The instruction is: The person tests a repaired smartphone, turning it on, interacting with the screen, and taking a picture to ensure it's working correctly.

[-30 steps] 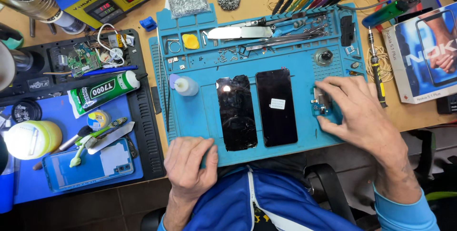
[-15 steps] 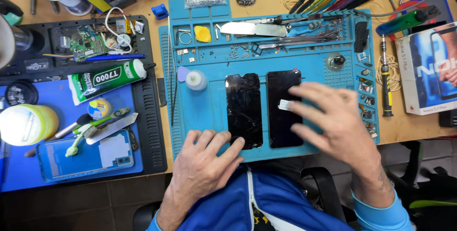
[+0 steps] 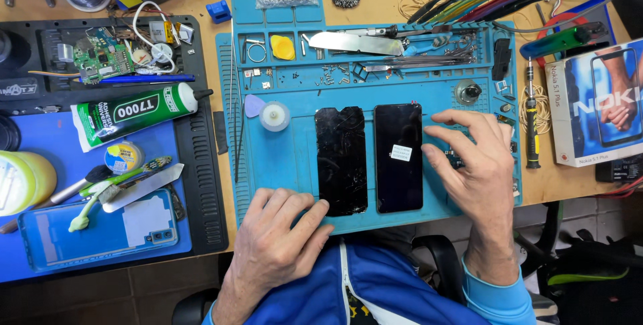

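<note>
Big blue repair mat [image 3: 288,164] covers the middle of my surface. Two black phone screens [image 3: 370,159] lie side by side near its front edge. My left hand [image 3: 278,241] rests flat, released, on that edge; my right hand [image 3: 479,164] hovers half-curled, holding nothing, beside the right screen [image 3: 398,157].

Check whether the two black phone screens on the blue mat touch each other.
Apart: the head view shows a strip of blue mat between the left screen and right screen.

Phone repair workbench — blue silicone mat [image 3: 281,164], glue tube [image 3: 134,110], circuit board [image 3: 100,60].
</note>
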